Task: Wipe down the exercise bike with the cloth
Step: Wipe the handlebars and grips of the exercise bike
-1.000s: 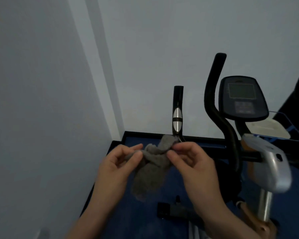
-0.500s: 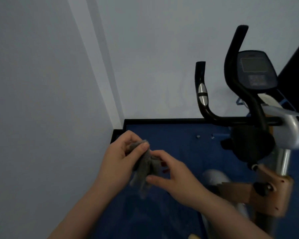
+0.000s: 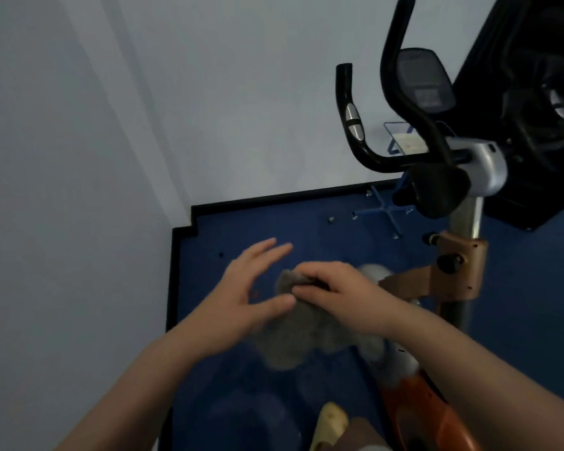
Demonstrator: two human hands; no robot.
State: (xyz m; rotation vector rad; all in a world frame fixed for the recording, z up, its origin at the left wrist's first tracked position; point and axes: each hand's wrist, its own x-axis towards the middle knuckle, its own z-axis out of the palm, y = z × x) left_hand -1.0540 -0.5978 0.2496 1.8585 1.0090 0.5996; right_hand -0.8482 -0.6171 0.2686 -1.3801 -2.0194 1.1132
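A grey cloth (image 3: 293, 340) hangs in front of me over the blue floor, blurred by motion. My right hand (image 3: 336, 291) pinches its top edge with curled fingers. My left hand (image 3: 245, 294) is beside it with straight, spread fingers, its thumb touching the cloth. The exercise bike stands at the right: black handlebars (image 3: 401, 92), a dark console (image 3: 424, 79), a silver stem housing (image 3: 485, 167) and a brown post clamp (image 3: 459, 265). Both hands are left of and below the handlebars, apart from the bike.
Pale walls meet in a corner at the left, edged by a black skirting (image 3: 274, 198). A dark machine (image 3: 534, 109) stands behind the bike at far right. The bike's orange lower frame (image 3: 424, 415) runs along the bottom right. A blue floor stand (image 3: 388, 209) lies near the wall.
The view tilted down and left. My left hand let go of the cloth and opened its fingers. The cloth unfolded and now hangs from my right hand.
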